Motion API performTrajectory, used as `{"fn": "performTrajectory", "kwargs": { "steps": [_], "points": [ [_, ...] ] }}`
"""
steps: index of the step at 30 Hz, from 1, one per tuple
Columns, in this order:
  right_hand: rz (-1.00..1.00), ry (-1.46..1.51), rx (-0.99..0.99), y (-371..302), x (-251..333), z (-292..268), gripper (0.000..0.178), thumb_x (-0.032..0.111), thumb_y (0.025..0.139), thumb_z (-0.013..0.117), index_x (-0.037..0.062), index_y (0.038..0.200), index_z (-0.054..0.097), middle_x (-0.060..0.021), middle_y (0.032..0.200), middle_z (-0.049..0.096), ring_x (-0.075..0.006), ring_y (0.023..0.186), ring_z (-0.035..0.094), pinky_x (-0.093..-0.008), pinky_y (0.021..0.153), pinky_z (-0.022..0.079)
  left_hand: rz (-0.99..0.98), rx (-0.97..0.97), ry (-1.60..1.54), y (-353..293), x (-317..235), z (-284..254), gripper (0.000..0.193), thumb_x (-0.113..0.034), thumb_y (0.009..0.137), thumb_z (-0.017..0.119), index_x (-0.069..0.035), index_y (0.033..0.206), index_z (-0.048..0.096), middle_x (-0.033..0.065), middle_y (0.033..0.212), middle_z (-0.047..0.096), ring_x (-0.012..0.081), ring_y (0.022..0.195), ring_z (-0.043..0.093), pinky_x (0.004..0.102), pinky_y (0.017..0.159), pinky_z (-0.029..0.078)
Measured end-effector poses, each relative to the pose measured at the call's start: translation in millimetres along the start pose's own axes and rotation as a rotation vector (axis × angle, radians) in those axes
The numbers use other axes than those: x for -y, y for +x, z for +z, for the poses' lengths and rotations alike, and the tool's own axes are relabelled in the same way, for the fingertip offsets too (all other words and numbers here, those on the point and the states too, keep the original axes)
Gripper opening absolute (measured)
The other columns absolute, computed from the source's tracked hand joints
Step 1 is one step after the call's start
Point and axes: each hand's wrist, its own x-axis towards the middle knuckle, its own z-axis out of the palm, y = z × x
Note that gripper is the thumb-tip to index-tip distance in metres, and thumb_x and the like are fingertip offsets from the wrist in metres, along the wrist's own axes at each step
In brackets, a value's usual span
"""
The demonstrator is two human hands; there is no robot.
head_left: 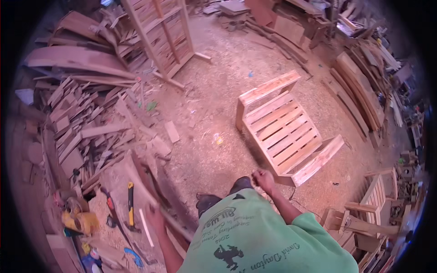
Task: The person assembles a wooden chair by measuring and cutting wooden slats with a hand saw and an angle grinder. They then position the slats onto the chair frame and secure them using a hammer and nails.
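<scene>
My left hand (157, 217) is low over the workbench (120, 177), beside a thin pale wood strip (146, 227). Its fingers look apart, with nothing seen in them. My right hand (264, 179) is in front of me with its fingers curled closed; whatever they may hold is hidden. Just beyond that hand stands a slatted wooden chair frame (284, 129) with broad, flat armrests, apart from the fingers. On the bench lie a yellow-and-black hand tool (131, 204), a red-and-black tool (110, 207) and a blue curved-handled tool (133, 257).
Piled wood offcuts (91, 136) cover the left side. A tall slatted wooden frame (166, 41) stands at the far left. Long boards (359, 91) lie along the right, above more slatted furniture (373, 204). Shavings cover the floor (214, 104). A yellow power tool (82, 222) sits at lower left.
</scene>
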Motion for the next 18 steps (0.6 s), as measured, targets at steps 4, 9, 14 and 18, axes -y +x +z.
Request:
{"fn": "performTrajectory", "kwargs": {
  "steps": [4, 9, 14, 18],
  "points": [
    [-0.205, 0.233, -0.002, -38, 110, -37, 0.029, 0.027, 0.108, 0.068, 0.0008, 0.102, 0.076, -0.0052, 0.073, 0.071, -0.0097, 0.066, 0.067, -0.0255, 0.06, 0.052, -0.066, 0.105, -0.026, -14, -65, 58, 0.046, -0.02, 0.103, 0.076, 0.007, 0.138, 0.063, 0.0138, 0.122, 0.07, 0.0234, 0.104, 0.073, 0.0336, 0.09, 0.063],
    [-0.466, 0.359, 0.049, -76, 214, -9, 0.021, 0.016, 0.107, 0.067, -0.0021, 0.114, 0.074, -0.0093, 0.092, 0.079, -0.014, 0.086, 0.076, -0.0307, 0.075, 0.059, -0.045, 0.24, -0.53, -11, -159, 133, 0.043, -0.016, 0.104, 0.076, 0.008, 0.137, 0.062, 0.0149, 0.123, 0.071, 0.025, 0.106, 0.075, 0.0404, 0.099, 0.066],
    [-0.697, 0.145, 0.039, -93, 260, -12, 0.023, 0.011, 0.108, 0.066, 0.0001, 0.126, 0.072, -0.0105, 0.098, 0.077, -0.0196, 0.094, 0.074, -0.0371, 0.084, 0.06, -0.122, 0.447, -0.71, -28, -193, 175, 0.039, -0.019, 0.107, 0.073, 0.005, 0.134, 0.061, 0.0126, 0.121, 0.07, 0.0283, 0.112, 0.074, 0.0437, 0.103, 0.065],
    [-1.019, -0.369, -0.299, -72, 257, -17, 0.033, 0.01, 0.096, 0.075, 0.0069, 0.129, 0.072, -0.0161, 0.1, 0.069, -0.0393, 0.102, 0.067, -0.0498, 0.092, 0.055, -0.18, 0.551, -0.695, -35, -203, 208, 0.036, -0.021, 0.109, 0.07, 0.005, 0.134, 0.061, 0.0129, 0.122, 0.068, 0.0279, 0.115, 0.072, 0.0431, 0.107, 0.063]
  ]
}}
